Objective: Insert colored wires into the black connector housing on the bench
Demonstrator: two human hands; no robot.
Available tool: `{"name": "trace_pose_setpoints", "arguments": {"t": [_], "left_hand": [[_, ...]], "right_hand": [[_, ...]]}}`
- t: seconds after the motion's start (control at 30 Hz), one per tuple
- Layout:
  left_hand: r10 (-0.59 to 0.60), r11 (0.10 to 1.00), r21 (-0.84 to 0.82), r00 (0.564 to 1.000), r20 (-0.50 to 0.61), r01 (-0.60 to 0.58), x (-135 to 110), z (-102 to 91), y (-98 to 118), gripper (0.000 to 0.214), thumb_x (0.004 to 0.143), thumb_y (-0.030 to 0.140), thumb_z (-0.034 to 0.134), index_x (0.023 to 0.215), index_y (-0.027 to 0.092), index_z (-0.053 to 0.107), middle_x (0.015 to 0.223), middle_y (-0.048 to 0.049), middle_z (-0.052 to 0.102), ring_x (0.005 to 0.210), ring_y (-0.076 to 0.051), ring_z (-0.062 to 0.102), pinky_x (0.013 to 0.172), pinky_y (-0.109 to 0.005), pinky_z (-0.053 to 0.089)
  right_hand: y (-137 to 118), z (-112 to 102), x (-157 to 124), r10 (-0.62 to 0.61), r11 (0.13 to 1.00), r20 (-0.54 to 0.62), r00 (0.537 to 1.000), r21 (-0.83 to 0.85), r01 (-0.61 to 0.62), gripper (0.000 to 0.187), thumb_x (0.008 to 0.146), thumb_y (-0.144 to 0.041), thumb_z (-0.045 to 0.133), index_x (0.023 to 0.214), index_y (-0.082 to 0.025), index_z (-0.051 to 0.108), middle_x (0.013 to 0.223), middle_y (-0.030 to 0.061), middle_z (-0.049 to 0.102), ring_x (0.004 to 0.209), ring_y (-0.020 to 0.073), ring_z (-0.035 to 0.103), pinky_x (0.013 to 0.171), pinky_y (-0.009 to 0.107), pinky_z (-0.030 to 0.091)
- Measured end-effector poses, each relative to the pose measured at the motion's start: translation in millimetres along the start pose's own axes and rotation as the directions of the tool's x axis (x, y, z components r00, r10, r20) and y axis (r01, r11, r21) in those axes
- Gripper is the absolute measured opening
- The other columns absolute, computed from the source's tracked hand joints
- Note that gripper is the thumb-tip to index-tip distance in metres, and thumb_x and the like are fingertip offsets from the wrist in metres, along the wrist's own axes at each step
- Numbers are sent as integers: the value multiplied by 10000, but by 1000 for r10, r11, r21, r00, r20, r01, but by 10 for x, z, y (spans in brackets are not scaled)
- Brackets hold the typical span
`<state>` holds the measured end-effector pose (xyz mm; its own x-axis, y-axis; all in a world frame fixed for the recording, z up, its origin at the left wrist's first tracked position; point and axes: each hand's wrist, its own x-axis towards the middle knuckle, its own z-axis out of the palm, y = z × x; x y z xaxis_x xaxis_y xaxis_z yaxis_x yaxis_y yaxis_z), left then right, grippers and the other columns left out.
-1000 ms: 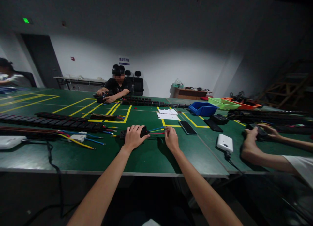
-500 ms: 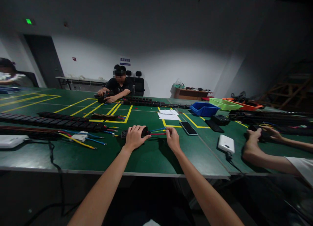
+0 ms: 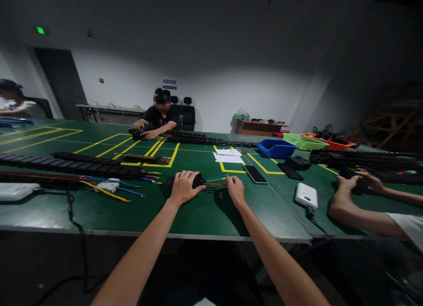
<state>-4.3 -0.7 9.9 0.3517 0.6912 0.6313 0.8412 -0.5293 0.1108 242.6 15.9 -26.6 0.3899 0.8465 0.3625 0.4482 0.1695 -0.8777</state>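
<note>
My left hand [image 3: 185, 186] lies over a black socket block [image 3: 198, 180], thumb on the near side and fingers across its top. The block's socketed end [image 3: 169, 181] shows left of the hand; the middle is covered. Blue, yellow and red wires leave its right end. In the closed fingertips of my right hand [image 3: 235, 189] is the end of the red wire [image 3: 216, 184]. The blue wire [image 3: 214, 178] ends close to that hand's knuckles; whether it touches them I cannot tell. The yellow wire lies beside the blue one.
A phone [image 3: 255, 174], white papers [image 3: 228, 155] and a blue bin [image 3: 276, 148] lie beyond my right hand. Long black strips [image 3: 82, 166] with loose wires are at left. A white power bank [image 3: 306, 195] and a co-worker's hands [image 3: 346, 184] are at right.
Both hands and the block have shifted slightly to the right in the picture. The right hand has turned a little, its fingers still closed at the wire ends.
</note>
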Motion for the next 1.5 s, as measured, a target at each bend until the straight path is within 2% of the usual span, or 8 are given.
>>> {"name": "trace_pose_setpoints", "arguments": {"t": [0.17,0.4,0.6,0.83,1.23,1.5], "left_hand": [[10,1000,-12,1000,2,-10,-1,4,10,602,860,653,617,1279,221,606,1157,-98,664,1089,-291,553,932,-442,379],[11,1000,11,1000,-20,-11,0,-1,21,580,839,599,679,1279,231,593,1137,-100,636,1089,-298,537,933,-444,374],[24,1000,5,1000,-16,-24,7,-13,30,563,822,574,710,1249,230,585,1115,-97,609,1075,-294,523,921,-432,384],[25,1000,4,1000,10,-25,12,-22,42,565,805,554,733,1240,229,577,1127,-96,592,1078,-296,514,904,-426,404],[-6,1000,13,1000,1,6,14,-12,36,571,800,538,748,1239,215,580,1147,-96,600,1097,-295,514,916,-422,410],[-17,1000,14,1000,7,16,7,12,19,610,812,544,731,1303,222,568,1155,-105,597,1112,-300,507,933,-433,408]], "right_hand": [[9,-3,4,4,1000,0,1000,31,-4,393,819,-558,489,624,-224,554,592,-3,567,615,183,493,595,284,318],[60,15,41,58,997,8,998,59,-58,312,751,-468,512,606,-207,602,572,-6,554,608,183,509,574,278,326],[95,37,63,64,992,10,998,106,-65,276,726,-439,510,575,-214,561,544,-15,529,576,169,482,544,270,327],[68,32,51,61,993,14,998,103,-62,264,728,-422,509,578,-210,560,536,-23,507,562,163,463,532,269,320],[51,28,22,47,995,8,999,85,-47,358,775,-526,533,622,-207,590,582,-14,564,602,177,520,580,275,354],[45,33,20,40,995,30,999,94,-43,353,778,-520,536,628,-206,595,599,-15,578,615,178,532,574,271,357]]}}
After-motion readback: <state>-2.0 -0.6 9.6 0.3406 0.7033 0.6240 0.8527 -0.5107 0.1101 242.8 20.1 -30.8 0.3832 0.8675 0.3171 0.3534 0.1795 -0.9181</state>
